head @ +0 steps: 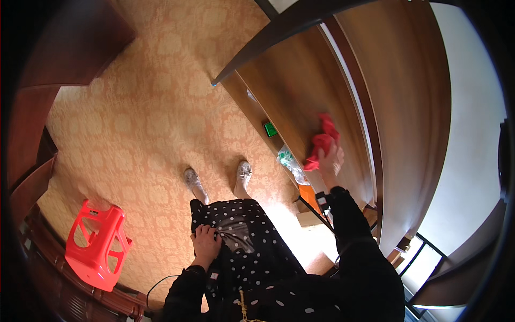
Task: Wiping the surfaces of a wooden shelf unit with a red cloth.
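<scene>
My right hand point(331, 160) presses a crumpled red cloth point(322, 144) onto a brown wooden shelf point(297, 92), with the arm stretched out to the right. Part of the cloth trails beyond my fingers along the board. Against the front of a black skirt with white dots point(257, 237) rests my left hand point(207, 243), its fingers slightly spread and nothing visible in it. A dark strap with a small device point(322, 200) sits at my right wrist.
Below the shelf lie a green-screened device point(270, 129) and a clear plastic bag point(290, 163). A curved dark frame post point(257, 44) borders the shelving. To the left stands a red plastic stool point(98, 243) on patterned flooring point(153, 133). Dark wooden furniture point(72, 44) occupies the upper left.
</scene>
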Tool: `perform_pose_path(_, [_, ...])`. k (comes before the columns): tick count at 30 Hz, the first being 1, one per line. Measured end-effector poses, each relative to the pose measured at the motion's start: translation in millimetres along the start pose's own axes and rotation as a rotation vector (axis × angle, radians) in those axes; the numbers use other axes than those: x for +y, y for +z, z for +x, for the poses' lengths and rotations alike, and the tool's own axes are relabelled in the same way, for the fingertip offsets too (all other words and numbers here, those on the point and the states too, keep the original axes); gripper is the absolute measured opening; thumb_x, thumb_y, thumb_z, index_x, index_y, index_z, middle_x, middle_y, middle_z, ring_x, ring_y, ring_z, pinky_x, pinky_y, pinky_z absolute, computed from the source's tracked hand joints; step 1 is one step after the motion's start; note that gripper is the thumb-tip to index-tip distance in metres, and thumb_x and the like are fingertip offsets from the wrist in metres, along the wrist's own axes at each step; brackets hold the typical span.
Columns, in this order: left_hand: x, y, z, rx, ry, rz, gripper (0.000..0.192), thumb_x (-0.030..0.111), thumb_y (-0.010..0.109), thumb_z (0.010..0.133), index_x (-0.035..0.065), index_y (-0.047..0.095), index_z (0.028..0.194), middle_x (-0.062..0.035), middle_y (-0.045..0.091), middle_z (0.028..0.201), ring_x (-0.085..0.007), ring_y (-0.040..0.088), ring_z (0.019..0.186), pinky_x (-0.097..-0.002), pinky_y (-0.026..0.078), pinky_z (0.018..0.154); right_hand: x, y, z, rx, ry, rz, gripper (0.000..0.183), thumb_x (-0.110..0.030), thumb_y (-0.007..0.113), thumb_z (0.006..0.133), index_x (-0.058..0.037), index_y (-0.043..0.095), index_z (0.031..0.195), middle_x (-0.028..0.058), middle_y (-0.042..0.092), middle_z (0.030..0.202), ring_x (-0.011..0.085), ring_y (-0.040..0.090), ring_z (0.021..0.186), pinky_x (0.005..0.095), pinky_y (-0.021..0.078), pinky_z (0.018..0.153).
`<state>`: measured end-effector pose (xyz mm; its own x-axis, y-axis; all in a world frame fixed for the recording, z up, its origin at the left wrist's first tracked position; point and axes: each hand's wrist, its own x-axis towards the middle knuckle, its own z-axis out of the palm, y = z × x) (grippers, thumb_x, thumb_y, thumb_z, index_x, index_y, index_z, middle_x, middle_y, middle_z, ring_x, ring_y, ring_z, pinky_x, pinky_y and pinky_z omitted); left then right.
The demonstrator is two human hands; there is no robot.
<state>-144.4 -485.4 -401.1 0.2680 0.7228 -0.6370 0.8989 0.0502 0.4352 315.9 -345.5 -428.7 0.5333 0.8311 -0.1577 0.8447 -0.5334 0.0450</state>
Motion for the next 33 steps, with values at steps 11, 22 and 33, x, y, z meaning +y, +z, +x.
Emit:
perform_pose_path(11, [2, -3, 8, -0.031, -0.050, -0.023, 0.025, 0.026, 0.060, 0.075, 0.0101, 0.063, 0.094, -0.0045, 0.056, 0.107, -0.0245, 0.046, 0.108, -0.0447, 0.036, 0.087, -126, -11, 61, 0.093, -0.096, 0.026, 0.062, -0.043, 0.055, 0.081, -0.0177, 0.038, 0.135, 0.0105, 0.032, 0.141, 0.0347, 0.032, 0.125, 0.0524, 0.0289, 0.098])
perform_pose_path(22, [0, 2, 14, -0.050, -0.093, -0.023, 0.026, 0.029, 0.059, 0.077, 0.0104, 0.062, 0.095, -0.0042, 0.056, 0.103, -0.0231, 0.045, 0.107, -0.0436, 0.033, 0.088, -23, 1, 52, -0.047, 0.369, -0.151, 0.062, -0.047, 0.044, 0.088, -0.0179, 0.027, 0.140, 0.0131, 0.028, 0.142, 0.0364, 0.032, 0.127, 0.0534, 0.0332, 0.098])
perform_pose_path(33, [11, 17, 61, -0.069, -0.223, -0.173, 0.023, 0.029, 0.058, 0.080, 0.0097, 0.059, 0.093, -0.0098, 0.061, 0.083, -0.0286, 0.060, 0.083, -0.0450, 0.043, 0.072, -33, 9, 64, 0.096, 0.424, -0.146, 0.063, -0.050, 0.041, 0.088, -0.0142, 0.030, 0.138, 0.0135, 0.034, 0.139, 0.0356, 0.034, 0.125, 0.0531, 0.0349, 0.097])
